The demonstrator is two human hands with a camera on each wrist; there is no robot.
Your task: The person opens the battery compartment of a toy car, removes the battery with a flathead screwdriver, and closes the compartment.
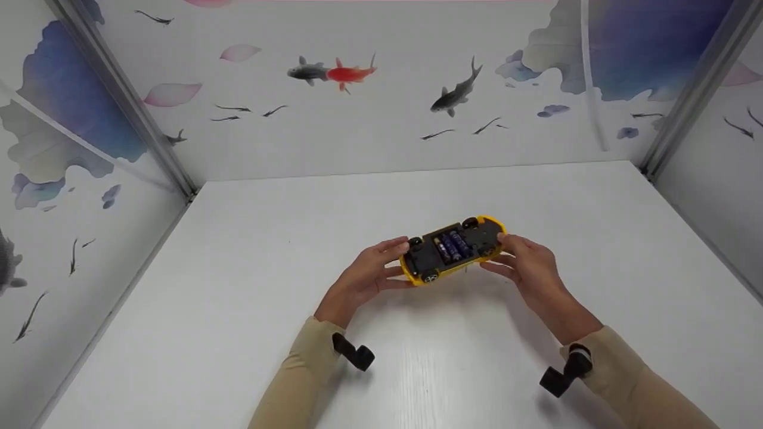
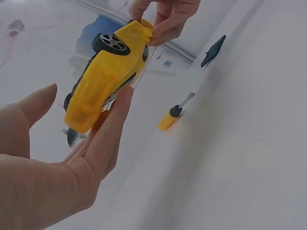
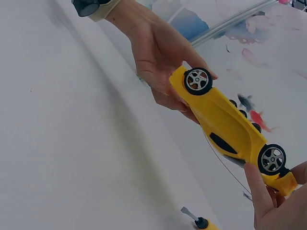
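A yellow toy car (image 1: 426,253) is held upside down above the table, its black underside facing the head camera. In the uncovered battery compartment sit several dark blue batteries (image 1: 455,245). My left hand (image 1: 365,271) holds one end of the car, thumb at the underside's edge and fingers along the body below. At the other end, my right hand (image 1: 532,262) pinches the car between thumb and fingers. A screwdriver (image 2: 169,120) with a yellow handle lies on the table below the car. Farther off in the left wrist view is a flat black cover (image 2: 213,51).
The white table (image 1: 238,333) is bounded by printed panels with fish and petals, including a back wall (image 1: 393,137). Metal posts (image 1: 128,98) stand at the corners. Black wrist cameras (image 1: 356,353) are strapped over both sleeves.
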